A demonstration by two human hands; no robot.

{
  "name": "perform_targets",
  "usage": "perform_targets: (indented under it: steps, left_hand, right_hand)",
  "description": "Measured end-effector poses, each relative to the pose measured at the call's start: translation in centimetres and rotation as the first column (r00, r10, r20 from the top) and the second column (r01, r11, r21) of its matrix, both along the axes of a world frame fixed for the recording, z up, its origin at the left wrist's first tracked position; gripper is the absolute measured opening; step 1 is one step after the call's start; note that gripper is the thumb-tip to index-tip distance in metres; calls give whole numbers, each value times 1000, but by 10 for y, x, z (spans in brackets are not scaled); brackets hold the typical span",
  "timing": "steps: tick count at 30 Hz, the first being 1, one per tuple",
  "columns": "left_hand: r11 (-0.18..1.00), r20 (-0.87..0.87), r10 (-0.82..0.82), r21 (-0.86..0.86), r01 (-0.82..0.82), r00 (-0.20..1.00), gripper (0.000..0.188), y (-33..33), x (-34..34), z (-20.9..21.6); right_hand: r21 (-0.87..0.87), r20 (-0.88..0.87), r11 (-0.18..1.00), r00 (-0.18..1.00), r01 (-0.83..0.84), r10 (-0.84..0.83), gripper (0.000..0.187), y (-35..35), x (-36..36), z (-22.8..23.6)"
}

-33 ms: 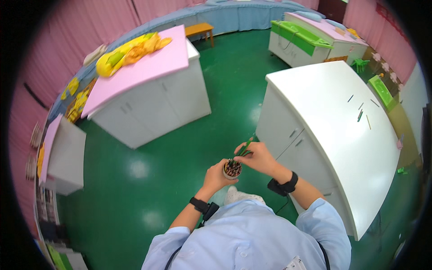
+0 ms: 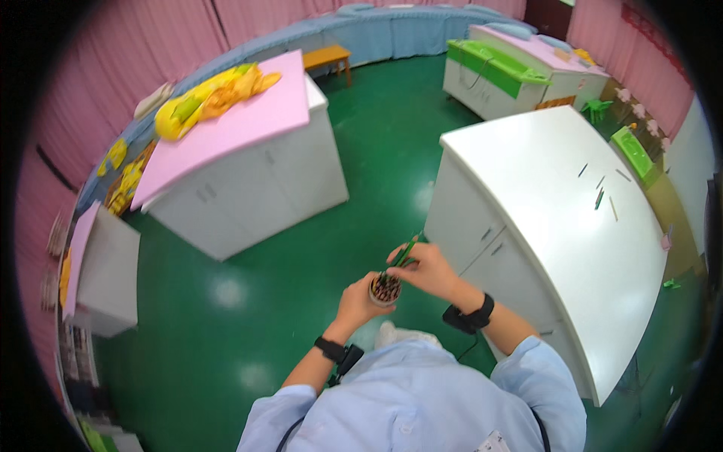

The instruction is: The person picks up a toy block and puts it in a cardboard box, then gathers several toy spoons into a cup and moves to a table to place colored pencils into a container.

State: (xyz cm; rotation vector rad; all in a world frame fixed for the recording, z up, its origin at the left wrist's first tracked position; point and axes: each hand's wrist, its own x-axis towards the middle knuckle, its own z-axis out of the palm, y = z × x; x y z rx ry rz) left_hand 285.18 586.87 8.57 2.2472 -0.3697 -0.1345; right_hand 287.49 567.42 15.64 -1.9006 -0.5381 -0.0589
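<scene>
In front of my body, my left hand [image 2: 354, 303] is wrapped round a small round cup [image 2: 383, 301]. Dark pencil ends [image 2: 388, 288] pack the cup, standing upright. Just above its rim, to the right, my right hand [image 2: 429, 270] pinches several green pencils [image 2: 405, 255] between thumb and fingers. They slant up and away, with their lower ends close to the cup's far edge. Whether those ends are inside the cup, I cannot tell. On the white cabinet top [image 2: 550, 226] at my right lie several loose pencils [image 2: 599, 199], some dark green, one pale.
A white cabinet with a pink top [image 2: 226, 139] stands at the left, with yellow and orange cloth [image 2: 207, 98] on it. An orange bench [image 2: 327, 56] is at the back. A green-topped unit [image 2: 497, 64] stands far right. Green floor [image 2: 286, 294] lies between the cabinets.
The view has shifted slightly. Both hands keep their hold, and the green pencils in my right hand sit at a slightly different angle over the cup.
</scene>
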Motion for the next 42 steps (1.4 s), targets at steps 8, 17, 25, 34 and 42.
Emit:
perform_targets:
  steps: [8,17,25,34,42]
  left_hand:
    - [979,69,-178,-89,184,982,62,-14,182,2]
    - [810,17,-581,-81,580,814,63,-46,370,3]
    - [572,60,-814,-100,814,578,62,-101,523,11]
    - [376,2,-926,-106,921,378,60,-209,664,7]
    - [396,19,-917,-92,914,399,64,-328,771,0]
  right_hand:
    - [54,-40,988,989,146,-143,17,-12,140,13]
    - [32,-140,864,858,503,-494,10,-24,248,-3]
    - [-140,129,560,575,817,-808,35,-17,367,-20]
    - [-132,24,423,429,897,-903,40,-118,453,-4]
    - [-212,-234,261,211,942,-949,34,-244,489,-40]
